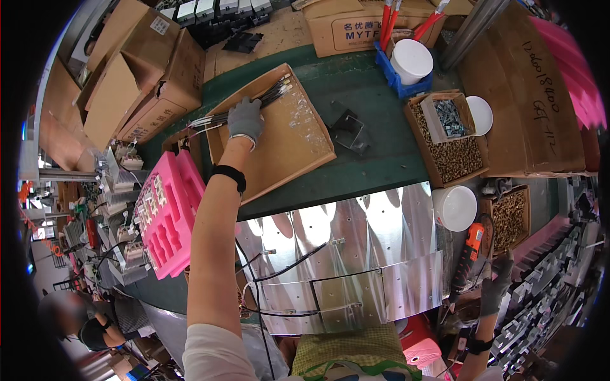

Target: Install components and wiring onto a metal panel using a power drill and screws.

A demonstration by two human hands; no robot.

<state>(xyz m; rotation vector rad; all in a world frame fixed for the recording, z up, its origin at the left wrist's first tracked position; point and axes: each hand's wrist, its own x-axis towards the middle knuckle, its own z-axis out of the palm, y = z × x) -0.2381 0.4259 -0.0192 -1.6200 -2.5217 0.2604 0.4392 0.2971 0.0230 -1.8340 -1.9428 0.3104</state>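
Observation:
My left hand (245,122), in a grey glove, reaches into a shallow cardboard tray (298,155). Its fingers close over a bundle of black cables (274,95) with pale ends, lying along the tray's far left side. At the lower right, my right hand (495,289), also gloved, has its fingers stretched out and holds nothing I can see. Beside it is an orange and black electric screwdriver (469,251). In front of me lie shiny drilled metal plates (343,228), with black cables (295,265) across them.
Pink foam trays (166,219) stand left of the cardboard tray. At right are a box of brass-coloured fasteners (460,160), a white tub (455,208) and another fastener box (510,213). A black plastic part (351,132) lies on the green table. Another person (95,324) is at the lower left.

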